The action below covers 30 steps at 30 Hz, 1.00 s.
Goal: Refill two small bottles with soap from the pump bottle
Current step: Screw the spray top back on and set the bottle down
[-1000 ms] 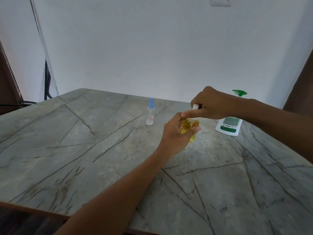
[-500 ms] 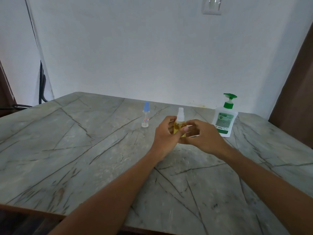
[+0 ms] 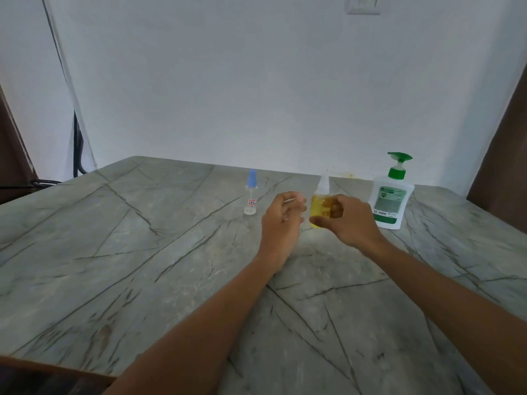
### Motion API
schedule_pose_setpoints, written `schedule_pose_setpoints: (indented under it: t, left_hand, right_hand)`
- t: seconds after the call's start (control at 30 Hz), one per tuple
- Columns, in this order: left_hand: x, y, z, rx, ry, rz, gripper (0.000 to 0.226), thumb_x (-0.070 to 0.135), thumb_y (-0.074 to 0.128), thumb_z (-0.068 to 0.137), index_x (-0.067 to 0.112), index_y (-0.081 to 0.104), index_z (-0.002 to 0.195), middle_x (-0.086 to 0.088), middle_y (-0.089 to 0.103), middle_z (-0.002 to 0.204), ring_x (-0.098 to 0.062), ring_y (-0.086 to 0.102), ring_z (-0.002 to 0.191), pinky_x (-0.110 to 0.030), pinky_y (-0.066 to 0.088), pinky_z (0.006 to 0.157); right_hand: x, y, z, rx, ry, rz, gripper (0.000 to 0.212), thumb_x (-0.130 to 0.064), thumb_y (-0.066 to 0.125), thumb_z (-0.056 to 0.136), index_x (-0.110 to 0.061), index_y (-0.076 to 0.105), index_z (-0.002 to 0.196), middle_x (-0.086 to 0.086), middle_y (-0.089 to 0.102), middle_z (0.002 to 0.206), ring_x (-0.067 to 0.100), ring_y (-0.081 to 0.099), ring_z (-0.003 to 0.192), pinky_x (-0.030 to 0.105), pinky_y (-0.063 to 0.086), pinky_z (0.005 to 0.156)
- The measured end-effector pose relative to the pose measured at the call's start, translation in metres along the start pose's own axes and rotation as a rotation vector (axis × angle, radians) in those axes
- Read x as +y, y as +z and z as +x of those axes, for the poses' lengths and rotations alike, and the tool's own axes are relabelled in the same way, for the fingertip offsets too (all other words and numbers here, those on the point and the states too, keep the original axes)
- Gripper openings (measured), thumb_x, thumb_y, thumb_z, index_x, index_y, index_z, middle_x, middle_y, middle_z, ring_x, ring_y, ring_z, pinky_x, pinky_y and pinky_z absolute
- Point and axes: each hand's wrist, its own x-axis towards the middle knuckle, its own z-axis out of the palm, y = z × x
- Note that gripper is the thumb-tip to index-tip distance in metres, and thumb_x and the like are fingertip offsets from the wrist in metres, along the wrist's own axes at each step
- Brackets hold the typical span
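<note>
A small bottle of yellow soap (image 3: pixel 318 205) with a white spray top stands upright just over the marble table (image 3: pixel 142 252), a little right of centre. My right hand (image 3: pixel 349 222) grips its body, thumb low at the front and fingers behind. To the bottle's left my left hand (image 3: pixel 282 220) hovers with loosely curled fingers, a small gap away from it, holding nothing. A second small clear bottle (image 3: pixel 251 195) with a blue cap stands further left. The white pump bottle (image 3: pixel 390 199) with a green pump stands at the right, behind my right hand.
The table meets a white wall at the back. A dark cable (image 3: pixel 78 149) hangs at the far left corner. Brown wood (image 3: pixel 502 155) rises at the right edge. The table's front edge runs along the lower left.
My right hand came down from the bottle's top and took hold of its body. My left hand, which gripped the bottle before, has let go and moved slightly left.
</note>
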Motion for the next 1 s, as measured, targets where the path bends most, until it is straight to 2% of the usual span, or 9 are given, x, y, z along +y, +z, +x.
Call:
schedule_pose_setpoints:
  t: [0.17,0.23,0.47,0.7,0.83,1.0]
  left_hand:
    - [-0.006,0.000,0.008,0.096,-0.041,-0.056,0.019,0.030,0.048,0.103,0.017,0.062,0.106,0.002,0.071,0.103,-0.009,0.070,0.096,-0.032,0.055,0.093]
    - [-0.008,0.002,0.010,0.095,-0.043,-0.057,0.019,0.028,0.047,0.103,0.017,0.062,0.106,0.000,0.071,0.102,-0.010,0.069,0.096,-0.033,0.056,0.093]
    - [-0.014,0.003,0.014,0.103,-0.041,-0.037,0.017,0.028,0.048,0.102,0.019,0.062,0.100,-0.001,0.073,0.097,-0.013,0.070,0.094,-0.035,0.057,0.090]
    - [-0.015,0.003,0.014,0.108,-0.050,-0.017,0.017,0.024,0.047,0.102,0.016,0.062,0.102,0.000,0.073,0.095,-0.013,0.070,0.093,-0.036,0.057,0.090]
    - [-0.014,0.002,0.014,0.111,-0.046,-0.018,0.017,0.022,0.046,0.102,0.016,0.062,0.103,0.001,0.073,0.094,-0.012,0.070,0.092,-0.034,0.057,0.090]
    - [-0.014,0.002,0.014,0.121,-0.052,-0.016,0.016,0.025,0.048,0.102,0.017,0.062,0.101,0.001,0.073,0.092,-0.012,0.070,0.091,-0.034,0.057,0.089]
  right_hand:
    - [0.006,0.010,0.034,0.027,0.027,-0.057,0.048,-0.039,0.083,0.071,-0.010,0.065,0.105,0.003,0.068,0.095,0.016,0.060,0.083,0.027,0.047,0.078]
    - [0.007,0.015,0.046,0.005,0.031,-0.107,0.046,-0.041,0.081,0.072,-0.008,0.065,0.100,0.005,0.067,0.094,0.017,0.057,0.082,0.030,0.045,0.079]
    - [0.023,0.029,0.060,-0.022,0.096,-0.098,0.053,-0.038,0.083,0.071,-0.007,0.063,0.109,0.006,0.063,0.099,0.019,0.055,0.088,0.033,0.047,0.080]
    - [0.036,0.036,0.055,0.001,0.105,-0.052,0.050,-0.040,0.085,0.068,-0.011,0.062,0.103,0.002,0.062,0.095,0.018,0.056,0.088,0.028,0.042,0.071]
    - [0.036,0.037,0.052,-0.014,0.095,-0.077,0.050,-0.041,0.083,0.070,-0.010,0.061,0.103,0.002,0.060,0.096,0.017,0.054,0.088,0.028,0.040,0.072]
    - [0.039,0.035,0.051,-0.069,0.112,-0.050,0.062,-0.046,0.083,0.068,-0.012,0.059,0.114,0.003,0.063,0.106,0.019,0.056,0.096,0.028,0.043,0.079]
